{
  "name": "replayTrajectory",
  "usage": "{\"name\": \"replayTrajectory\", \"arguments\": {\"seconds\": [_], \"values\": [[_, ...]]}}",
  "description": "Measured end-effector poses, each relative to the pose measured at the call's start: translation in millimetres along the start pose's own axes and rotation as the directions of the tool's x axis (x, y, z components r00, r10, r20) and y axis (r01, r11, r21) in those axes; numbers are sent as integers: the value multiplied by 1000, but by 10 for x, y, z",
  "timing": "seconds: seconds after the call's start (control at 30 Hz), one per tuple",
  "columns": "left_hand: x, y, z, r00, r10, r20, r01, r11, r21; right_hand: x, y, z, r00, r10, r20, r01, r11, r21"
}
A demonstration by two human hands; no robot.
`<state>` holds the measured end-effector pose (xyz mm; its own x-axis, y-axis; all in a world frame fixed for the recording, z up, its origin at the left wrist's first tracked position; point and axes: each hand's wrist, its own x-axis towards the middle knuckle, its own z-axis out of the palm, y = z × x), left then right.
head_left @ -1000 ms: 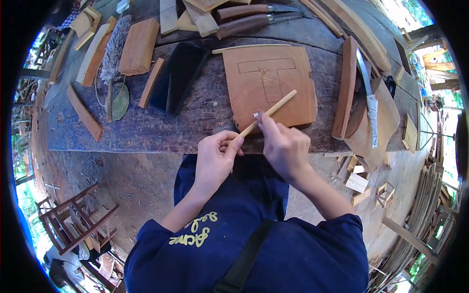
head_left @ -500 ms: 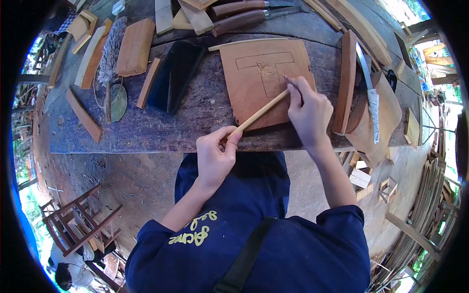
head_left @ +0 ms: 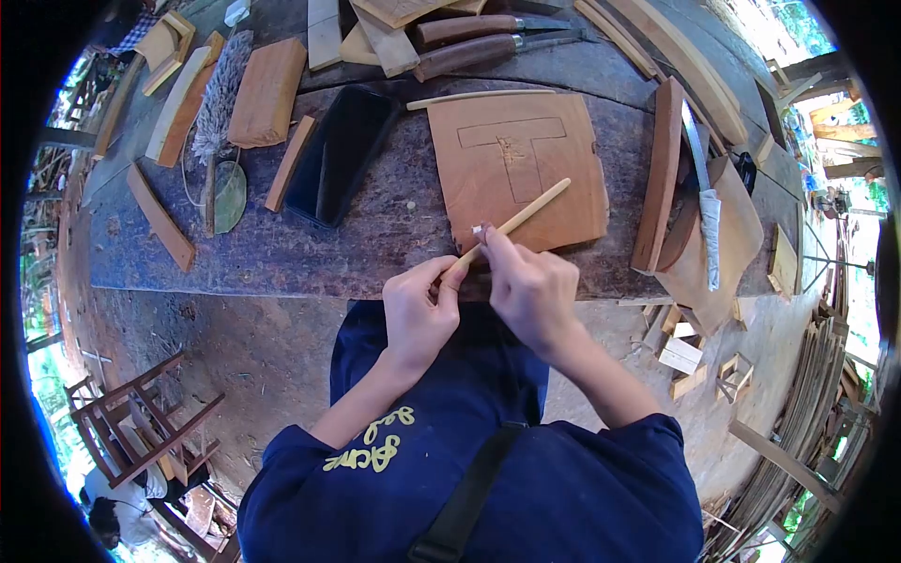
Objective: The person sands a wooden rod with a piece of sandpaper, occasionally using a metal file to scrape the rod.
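Observation:
A slim, round wooden stick (head_left: 542,200) runs diagonally over the lower part of a square wooden board (head_left: 572,211) with a T outlined on it and a small chiselled patch in the T. My left hand (head_left: 418,314) pinches the stick's near end between thumb and fingers. Close by, my right hand (head_left: 535,291) is closed around the stick's lower part, thumb and fingertips pressing a small scrap (head_left: 479,230) with a pale edge against it. What the scrap is I cannot tell. The stick's far end is free.
Left of the board lie a black phone (head_left: 343,155), wood blocks (head_left: 267,94) and a grey feathery plant stem (head_left: 225,89). Chisels (head_left: 469,58) lie at the back. A saw with a wrapped handle (head_left: 710,239) rests at right beside a curved wood piece (head_left: 660,178).
My right hand has slid from the stick's far end down towards my left hand, uncovering the far tip. My left hand keeps its pinch on the near end.

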<state>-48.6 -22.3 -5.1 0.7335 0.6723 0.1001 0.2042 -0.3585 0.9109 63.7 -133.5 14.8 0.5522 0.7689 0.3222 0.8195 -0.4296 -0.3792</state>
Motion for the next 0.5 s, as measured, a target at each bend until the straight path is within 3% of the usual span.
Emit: {"name": "replayTrajectory", "arguments": {"seconds": [0.07,0.13,0.2,0.27,0.3,0.33,0.4,0.47,0.5], "values": [[33,21,-37,1000,-18,23,18,1000,3,133,210,-41,998,27,-62,-21,995,93],[16,31,-61,998,-38,53,38,999,8,312,474,-130,967,187,-173,-189,982,8],[27,48,-34,1000,-24,19,24,1000,-13,358,499,-91,947,166,-273,-170,985,9],[5,16,-13,1000,-14,9,14,1000,-3,206,251,-72,985,148,-88,-147,989,12],[9,0,0,1000,-6,-4,6,1000,12,89,146,16,995,15,-96,-9,997,72],[11,-5,0,1000,-8,-6,8,1000,10,-26,13,59,1000,-1,-28,3,997,75],[6,-24,-12,1000,9,7,-9,1000,29,48,67,-42,999,44,-2,-42,969,244],[17,33,-38,999,6,34,-8,998,69,213,287,-89,982,127,-142,-112,987,114],[32,53,-51,998,16,58,-23,994,109,293,376,-132,958,257,-129,-251,966,65]]}}
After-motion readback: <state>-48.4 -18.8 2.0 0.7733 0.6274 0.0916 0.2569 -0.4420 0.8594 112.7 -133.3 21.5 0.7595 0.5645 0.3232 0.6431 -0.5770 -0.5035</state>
